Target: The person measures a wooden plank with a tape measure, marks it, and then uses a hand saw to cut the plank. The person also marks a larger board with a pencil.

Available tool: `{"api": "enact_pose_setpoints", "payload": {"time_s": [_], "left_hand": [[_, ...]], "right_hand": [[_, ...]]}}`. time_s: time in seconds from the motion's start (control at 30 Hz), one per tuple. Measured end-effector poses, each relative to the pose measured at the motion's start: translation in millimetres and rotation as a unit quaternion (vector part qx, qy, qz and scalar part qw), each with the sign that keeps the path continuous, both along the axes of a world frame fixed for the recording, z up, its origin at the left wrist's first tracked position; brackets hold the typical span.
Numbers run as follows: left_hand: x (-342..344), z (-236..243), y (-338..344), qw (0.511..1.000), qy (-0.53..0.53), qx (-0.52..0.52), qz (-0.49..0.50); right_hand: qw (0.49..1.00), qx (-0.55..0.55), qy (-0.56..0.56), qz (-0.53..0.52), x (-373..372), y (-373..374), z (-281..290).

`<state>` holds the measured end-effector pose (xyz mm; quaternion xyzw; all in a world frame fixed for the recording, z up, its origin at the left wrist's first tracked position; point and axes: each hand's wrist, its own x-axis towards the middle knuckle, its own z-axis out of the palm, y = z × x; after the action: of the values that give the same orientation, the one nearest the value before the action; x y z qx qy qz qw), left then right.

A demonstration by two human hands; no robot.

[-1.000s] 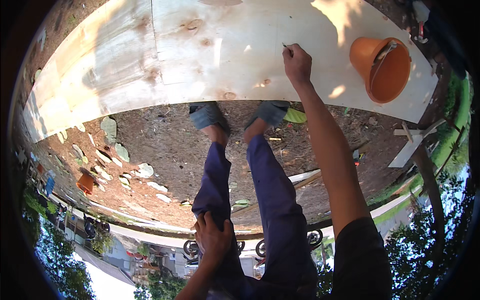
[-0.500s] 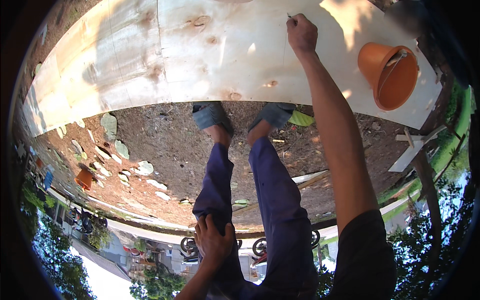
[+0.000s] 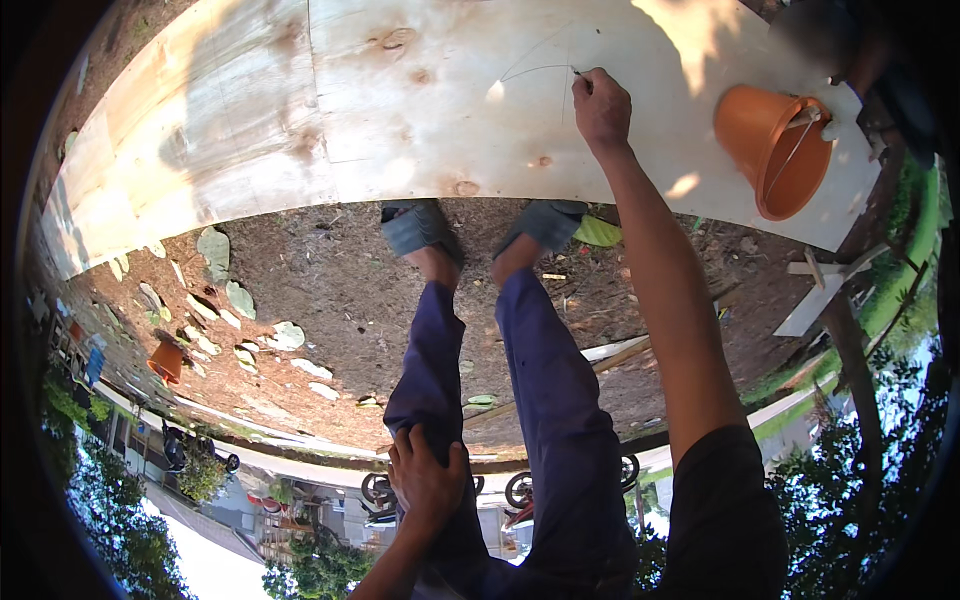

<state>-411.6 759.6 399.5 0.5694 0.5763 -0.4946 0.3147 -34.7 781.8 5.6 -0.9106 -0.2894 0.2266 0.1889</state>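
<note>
My right hand (image 3: 602, 108) is closed in a pinch over a pale plywood sheet (image 3: 380, 130). Out of its fingertips pokes the short dark tip of a pencil (image 3: 576, 71); most of it is hidden in the hand. The tip meets a thin curved line (image 3: 540, 68) drawn on the wood, which runs off to the left. A faint straight line crosses it near the tip. My left hand (image 3: 428, 480) rests on my left knee, fingers apart and holding nothing.
An orange bucket (image 3: 765, 150) with a wire handle lies tipped at the sheet's right. A blurred dark shape (image 3: 815, 40) is beyond it. My sandalled feet stand at the near edge, on soil with dry leaves (image 3: 285, 335). Another orange bucket (image 3: 166, 362) sits left; wood strips (image 3: 810, 305) lie right.
My right hand has come nearer to me across the plywood with the pencil. The curved line, formerly not visible, now shows left of the hand. My left hand stays on the knee.
</note>
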Motion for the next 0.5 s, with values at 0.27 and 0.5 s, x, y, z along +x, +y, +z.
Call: {"api": "enact_pose_setpoints", "payload": {"time_s": [0.27, 0.5], "left_hand": [[0, 1, 2, 1.0, 0.002, -0.015, 0.011], [0, 0, -1, 1.0, -0.012, 0.002, -0.025]], "right_hand": [[0.987, 0.043, 0.088, -0.126, 24, -32, 22], [0.996, 0.058, 0.021, -0.063, 59, -51, 16]]}}
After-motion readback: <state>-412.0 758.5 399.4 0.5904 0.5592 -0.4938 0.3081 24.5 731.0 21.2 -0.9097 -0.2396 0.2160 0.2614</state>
